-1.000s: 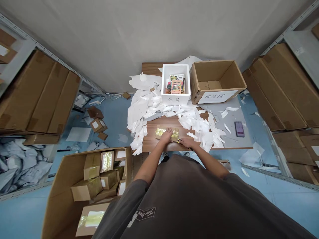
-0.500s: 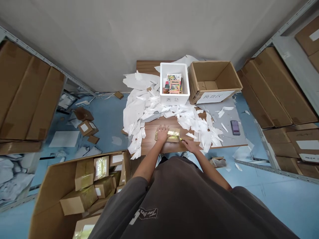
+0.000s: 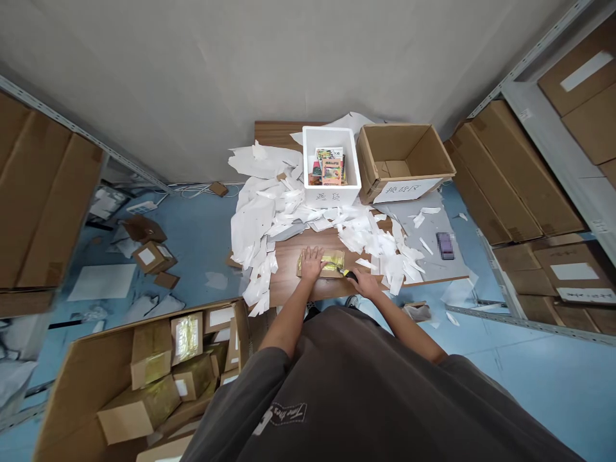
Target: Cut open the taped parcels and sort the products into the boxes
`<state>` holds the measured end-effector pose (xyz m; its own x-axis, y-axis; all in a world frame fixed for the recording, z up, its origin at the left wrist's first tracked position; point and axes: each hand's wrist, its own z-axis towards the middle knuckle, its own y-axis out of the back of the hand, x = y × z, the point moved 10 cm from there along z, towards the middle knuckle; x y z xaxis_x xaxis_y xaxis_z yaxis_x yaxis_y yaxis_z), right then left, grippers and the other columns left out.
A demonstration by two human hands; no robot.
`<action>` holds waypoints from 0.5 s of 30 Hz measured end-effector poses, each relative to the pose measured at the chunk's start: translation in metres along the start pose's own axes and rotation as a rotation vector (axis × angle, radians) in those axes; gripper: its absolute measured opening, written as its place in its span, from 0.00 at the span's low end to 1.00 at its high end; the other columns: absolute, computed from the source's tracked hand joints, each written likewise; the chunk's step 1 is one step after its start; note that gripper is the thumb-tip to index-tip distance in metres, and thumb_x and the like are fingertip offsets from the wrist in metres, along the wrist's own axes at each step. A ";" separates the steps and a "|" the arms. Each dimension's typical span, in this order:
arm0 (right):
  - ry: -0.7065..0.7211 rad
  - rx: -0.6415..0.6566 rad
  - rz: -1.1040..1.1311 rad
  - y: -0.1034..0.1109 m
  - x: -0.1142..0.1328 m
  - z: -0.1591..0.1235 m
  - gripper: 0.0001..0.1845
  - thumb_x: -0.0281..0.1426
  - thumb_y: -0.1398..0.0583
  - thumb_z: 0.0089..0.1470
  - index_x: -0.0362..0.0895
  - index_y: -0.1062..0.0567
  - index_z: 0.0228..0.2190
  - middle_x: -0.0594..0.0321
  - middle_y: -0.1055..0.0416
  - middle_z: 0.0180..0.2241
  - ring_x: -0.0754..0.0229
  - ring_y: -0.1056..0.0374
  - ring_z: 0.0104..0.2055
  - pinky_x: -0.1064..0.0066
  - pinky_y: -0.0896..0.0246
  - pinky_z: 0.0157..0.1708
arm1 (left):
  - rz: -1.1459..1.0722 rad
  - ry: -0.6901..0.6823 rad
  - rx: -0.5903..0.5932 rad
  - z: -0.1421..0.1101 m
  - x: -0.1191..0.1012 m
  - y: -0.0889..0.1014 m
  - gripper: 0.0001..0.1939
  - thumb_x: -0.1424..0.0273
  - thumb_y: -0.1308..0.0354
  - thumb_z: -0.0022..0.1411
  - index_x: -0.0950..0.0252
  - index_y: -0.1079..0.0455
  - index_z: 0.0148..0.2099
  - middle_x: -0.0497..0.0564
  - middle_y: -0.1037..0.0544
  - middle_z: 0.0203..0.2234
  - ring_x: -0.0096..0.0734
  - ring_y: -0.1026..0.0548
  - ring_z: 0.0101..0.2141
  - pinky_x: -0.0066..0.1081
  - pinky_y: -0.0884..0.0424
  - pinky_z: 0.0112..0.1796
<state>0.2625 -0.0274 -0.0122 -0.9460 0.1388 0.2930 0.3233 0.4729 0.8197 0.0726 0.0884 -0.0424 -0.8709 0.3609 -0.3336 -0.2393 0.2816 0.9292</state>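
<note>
Your left hand lies spread on the taped cardboard parcel, near the near edge of the table; your right hand grips a utility knife at its right end. Probably light, stiff, tape-slick; best held by its left end

Single head cam, wide FOV, fwd & steeply down from abv, tbl approx mid-frame, wall up top
</note>
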 end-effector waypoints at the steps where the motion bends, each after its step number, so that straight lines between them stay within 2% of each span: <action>1: -0.004 -0.002 -0.011 0.001 0.002 0.002 0.23 0.43 0.46 0.77 0.49 0.29 0.65 0.50 0.25 0.60 0.47 0.26 0.57 0.64 0.35 0.53 | -0.001 0.000 -0.003 0.000 0.000 0.000 0.32 0.55 0.44 0.77 0.59 0.34 0.76 0.59 0.33 0.74 0.61 0.42 0.75 0.61 0.51 0.74; 5: -0.051 -0.031 -0.064 0.005 0.004 0.014 0.21 0.43 0.46 0.77 0.48 0.28 0.62 0.48 0.26 0.60 0.46 0.26 0.57 0.63 0.35 0.53 | -0.001 -0.003 -0.014 -0.003 0.000 0.000 0.32 0.55 0.44 0.77 0.60 0.34 0.77 0.61 0.33 0.74 0.61 0.41 0.75 0.62 0.52 0.75; 7: -0.213 -0.086 -0.043 0.015 -0.026 0.013 0.23 0.43 0.49 0.78 0.47 0.30 0.64 0.45 0.26 0.58 0.46 0.24 0.54 0.62 0.34 0.51 | 0.006 -0.001 -0.020 -0.005 0.001 0.001 0.32 0.55 0.44 0.77 0.61 0.34 0.77 0.61 0.32 0.73 0.61 0.40 0.75 0.62 0.52 0.75; 9: -0.434 -0.163 0.026 0.030 -0.074 0.003 0.25 0.42 0.52 0.79 0.43 0.31 0.65 0.43 0.25 0.56 0.46 0.22 0.50 0.62 0.33 0.48 | 0.013 0.001 -0.026 -0.007 0.000 0.004 0.32 0.55 0.45 0.77 0.60 0.34 0.76 0.61 0.31 0.73 0.61 0.40 0.75 0.62 0.53 0.75; 10: -0.500 -0.197 0.072 0.035 -0.096 -0.003 0.25 0.42 0.52 0.78 0.42 0.31 0.64 0.43 0.24 0.55 0.46 0.22 0.48 0.62 0.32 0.47 | 0.016 0.003 -0.027 -0.007 0.000 0.006 0.32 0.55 0.44 0.77 0.60 0.34 0.76 0.60 0.30 0.73 0.61 0.40 0.75 0.62 0.53 0.75; 12: -0.465 -0.203 0.191 0.033 -0.117 -0.005 0.24 0.44 0.48 0.76 0.44 0.30 0.63 0.47 0.21 0.52 0.46 0.21 0.48 0.63 0.31 0.47 | 0.022 0.015 -0.020 -0.006 -0.001 0.010 0.32 0.56 0.44 0.76 0.57 0.35 0.77 0.59 0.31 0.73 0.59 0.40 0.75 0.61 0.54 0.75; 13: -0.419 -0.189 0.267 0.027 -0.118 -0.002 0.24 0.45 0.46 0.75 0.45 0.29 0.62 0.49 0.20 0.51 0.46 0.21 0.48 0.63 0.30 0.47 | 0.022 0.026 -0.011 -0.005 -0.001 0.012 0.32 0.56 0.43 0.76 0.56 0.35 0.77 0.58 0.31 0.73 0.58 0.40 0.75 0.61 0.54 0.75; 15: -0.332 -0.159 0.421 0.005 -0.101 0.006 0.25 0.47 0.45 0.72 0.47 0.29 0.62 0.51 0.19 0.50 0.46 0.21 0.49 0.61 0.28 0.47 | 0.016 0.048 0.016 -0.002 -0.002 0.014 0.32 0.55 0.42 0.75 0.54 0.35 0.77 0.59 0.32 0.73 0.56 0.40 0.75 0.59 0.53 0.75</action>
<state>0.3593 -0.0338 -0.0406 -0.6831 0.5663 0.4612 0.6501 0.1837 0.7373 0.0704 0.0897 -0.0279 -0.8941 0.3225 -0.3108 -0.2189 0.2908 0.9314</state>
